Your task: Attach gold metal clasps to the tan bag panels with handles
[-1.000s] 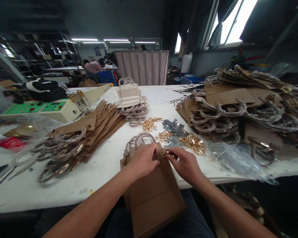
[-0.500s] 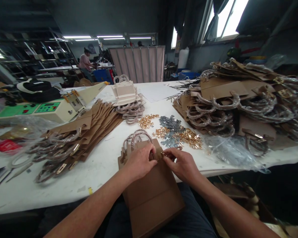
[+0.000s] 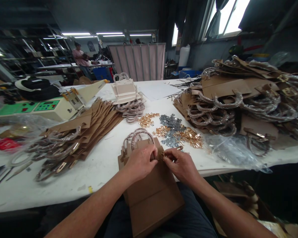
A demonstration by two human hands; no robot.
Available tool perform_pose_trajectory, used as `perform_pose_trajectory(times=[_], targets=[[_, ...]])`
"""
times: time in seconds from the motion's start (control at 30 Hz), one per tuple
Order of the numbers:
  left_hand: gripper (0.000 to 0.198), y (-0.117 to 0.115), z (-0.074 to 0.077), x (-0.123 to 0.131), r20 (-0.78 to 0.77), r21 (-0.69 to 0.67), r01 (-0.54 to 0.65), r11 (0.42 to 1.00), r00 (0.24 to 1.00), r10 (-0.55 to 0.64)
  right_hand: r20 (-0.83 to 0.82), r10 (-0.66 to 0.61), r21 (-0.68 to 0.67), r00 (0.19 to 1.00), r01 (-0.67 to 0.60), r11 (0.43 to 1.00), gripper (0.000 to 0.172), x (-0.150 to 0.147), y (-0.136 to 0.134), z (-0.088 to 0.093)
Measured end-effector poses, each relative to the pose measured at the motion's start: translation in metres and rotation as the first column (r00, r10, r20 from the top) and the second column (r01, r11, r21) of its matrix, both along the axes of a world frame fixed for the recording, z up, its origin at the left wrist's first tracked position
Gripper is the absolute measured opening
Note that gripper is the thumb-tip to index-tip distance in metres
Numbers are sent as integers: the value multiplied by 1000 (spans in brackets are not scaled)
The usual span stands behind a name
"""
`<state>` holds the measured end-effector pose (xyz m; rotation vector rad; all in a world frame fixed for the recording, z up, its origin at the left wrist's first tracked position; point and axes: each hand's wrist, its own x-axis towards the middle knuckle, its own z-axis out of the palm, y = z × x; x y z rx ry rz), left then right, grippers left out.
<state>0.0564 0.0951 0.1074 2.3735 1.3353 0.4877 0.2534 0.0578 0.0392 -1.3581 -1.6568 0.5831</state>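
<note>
A brown handbag panel (image 3: pixel 156 198) rests on my lap and against the table edge, with plastic-wrapped handles (image 3: pixel 141 135) at its top. My left hand (image 3: pixel 142 162) is closed on the panel's upper edge, thumb toward me. Just to the right, my right hand (image 3: pixel 180 162) pinches a small gold metal fitting (image 3: pixel 163 154) between thumb and fingertips, close against the panel's upper right edge. Beyond my hands lie loose gold fittings (image 3: pixel 192 137) and a heap of small grey metal plates (image 3: pixel 172 122) on the white table.
Brown panels with wrapped handles are stacked at left (image 3: pixel 96 124) and piled high at right (image 3: pixel 228 87). A clear plastic bag (image 3: pixel 228 150) lies near the right front edge. A machine with green control panels (image 3: pixel 47 105) stands at left. A person (image 3: pixel 79 58) stands in the background.
Both hands stay almost in place, the right one still pinching the gold fitting at the panel's edge. The background person has straightened up. The camera view has shifted slightly.
</note>
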Motion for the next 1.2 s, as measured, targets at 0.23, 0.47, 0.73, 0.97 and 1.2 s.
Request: perform_pose_trajectory(times=[0.23, 0.47, 0.73, 0.97, 1.2], targets=[[10, -3, -3, 2, 49, -7, 0, 1000, 999, 0, 59, 14, -28, 998, -13, 1000, 11, -5, -1, 5], [12, -4, 0, 4, 136, -35, -56, 998, 989, 60, 242, 14, -35, 970, -6, 999, 7, -2, 1, 22], [15, -7, 0, 4, 195, 50, -85, 995, 978, 73, 290, 11, -18, 957, -6, 1000, 11, -4, 0, 35], [15, -4, 8, 4, 214, 78, -62, 995, 976, 44, 247, -17, 74, 969, -2, 997, 16, -8, 1, 25], [16, -3, 13, 3, 252, 78, -84, 993, 966, 62, 194, 26, 112, 981, -49, 992, 14, -8, 4, 22]])
